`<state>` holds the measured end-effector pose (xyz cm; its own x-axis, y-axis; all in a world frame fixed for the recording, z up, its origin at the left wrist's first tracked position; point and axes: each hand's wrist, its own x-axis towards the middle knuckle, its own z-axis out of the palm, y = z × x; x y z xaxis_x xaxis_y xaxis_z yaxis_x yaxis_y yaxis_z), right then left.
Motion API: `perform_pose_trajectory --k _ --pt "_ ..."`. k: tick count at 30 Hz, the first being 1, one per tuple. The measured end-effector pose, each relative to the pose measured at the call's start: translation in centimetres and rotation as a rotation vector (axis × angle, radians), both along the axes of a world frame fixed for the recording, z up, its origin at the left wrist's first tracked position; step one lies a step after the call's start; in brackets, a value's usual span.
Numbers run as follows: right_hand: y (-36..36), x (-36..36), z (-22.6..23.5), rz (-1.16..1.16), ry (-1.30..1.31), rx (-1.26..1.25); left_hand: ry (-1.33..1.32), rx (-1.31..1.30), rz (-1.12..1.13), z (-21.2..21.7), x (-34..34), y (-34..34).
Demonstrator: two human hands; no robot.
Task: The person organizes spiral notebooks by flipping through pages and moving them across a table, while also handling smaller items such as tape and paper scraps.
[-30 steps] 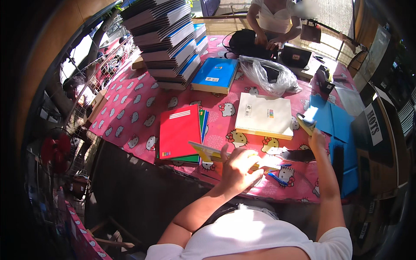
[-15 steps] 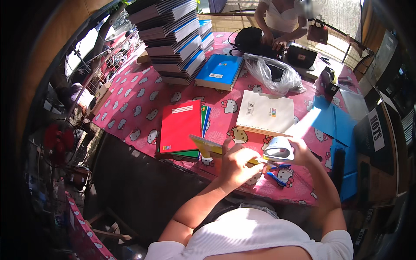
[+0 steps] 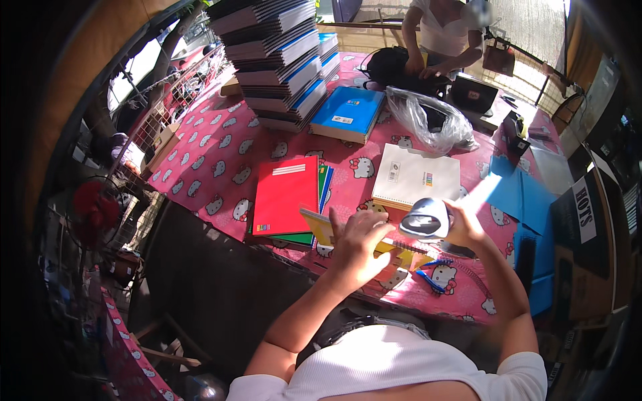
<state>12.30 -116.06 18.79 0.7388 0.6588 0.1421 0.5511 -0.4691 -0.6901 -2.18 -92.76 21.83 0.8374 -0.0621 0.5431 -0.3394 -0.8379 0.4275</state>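
My left hand [image 3: 358,250] grips a yellow spiral-bound notebook [image 3: 317,226] that is tilted up at the table's near edge. Its fingers are spread over the notebook, which is partly hidden behind them. In my right hand [image 3: 465,226] is a white-and-grey barcode scanner [image 3: 426,219], with its dark window turned toward the notebook side and me. A coiled cord [image 3: 471,274] runs beside it. Just below the scanner lies a slim blue object [image 3: 431,281], too small to name. A red notebook [image 3: 287,194] tops green and blue ones, left of my left hand.
White notebooks [image 3: 418,174] lie beyond the scanner. A tall notebook stack [image 3: 277,67] and a blue notebook pile [image 3: 348,110] stand farther back. A plastic bag [image 3: 435,123], blue sheets [image 3: 518,187] and a cardboard box [image 3: 582,234] are at right. Another person [image 3: 445,33] works across the table.
My left hand's fingers have spread from a pinch, and more of the yellow notebook's right end shows. The scanner has tilted and shifted slightly. The other person's hands have moved.
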Motion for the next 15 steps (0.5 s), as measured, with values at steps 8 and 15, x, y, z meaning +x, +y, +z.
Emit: perform_pose_trajectory --k 8,15 --pt "1.0 -1.1 0.3 -0.012 0.575 0.367 0.035 0.057 0.267 -0.2 -0.3 3.1" --pt "3.7 -2.7 1.6 0.115 0.749 0.708 -0.006 -0.150 0.146 -1.4 -0.1 4.7"
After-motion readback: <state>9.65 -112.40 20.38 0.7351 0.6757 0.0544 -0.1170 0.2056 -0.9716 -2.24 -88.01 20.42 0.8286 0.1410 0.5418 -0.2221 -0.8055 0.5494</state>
